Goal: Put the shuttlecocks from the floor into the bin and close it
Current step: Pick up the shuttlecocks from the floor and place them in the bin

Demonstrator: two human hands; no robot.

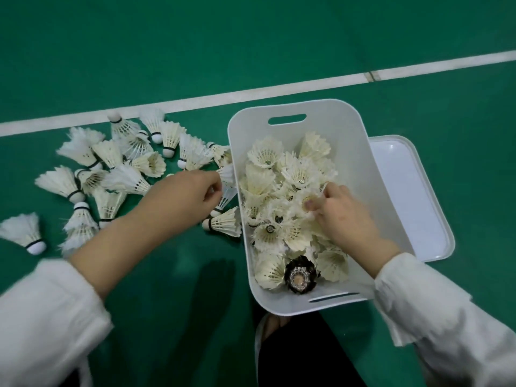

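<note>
Fingers of my left hand (192, 191) pinch a white feather shuttlecock (227, 180) beside the white plastic bin (349, 141); those of my right hand (346, 216) clamp on a cream feather shuttlecock (305, 199) inside it.

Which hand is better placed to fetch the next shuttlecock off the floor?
Left. The left hand is beside the floor pile, pinching a shuttlecock by the bin wall; the right hand is inside the bin, away from the pile.

open bin (350, 141) (half full), floor shuttlecocks (122, 177) beside
</note>
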